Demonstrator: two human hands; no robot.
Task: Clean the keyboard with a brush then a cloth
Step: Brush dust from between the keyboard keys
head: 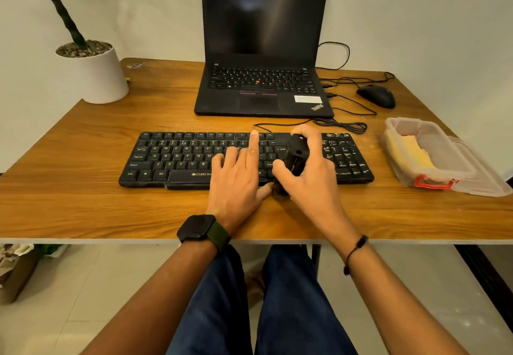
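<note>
We see the black keyboard (pixel 194 157) lying flat on the wooden table (pixel 83 202), directly under both hands. The right hand (pixel 311 177) grasps a black brush (pixel 295 157), its fingers curled around the handle, with the bristle end pointing back toward the near edge of the keyboard, just beside the left thumb. The left hand (pixel 236 182) lies relaxed and released on the keys, its index finger stretched forward to the top row, the other fingers loosely spread. A dark watch (pixel 198 228) sits on the left wrist and a thin cord bracelet (pixel 356 249) on the right. Well to the right of the right hand stands a clear plastic box (pixel 433 154) holding a yellow cloth (pixel 417 154). Beyond the hands are an open laptop (pixel 263 49) and, further right, a black mouse (pixel 376 96). Far left of the left hand stands a white plant pot (pixel 100 77).
</note>
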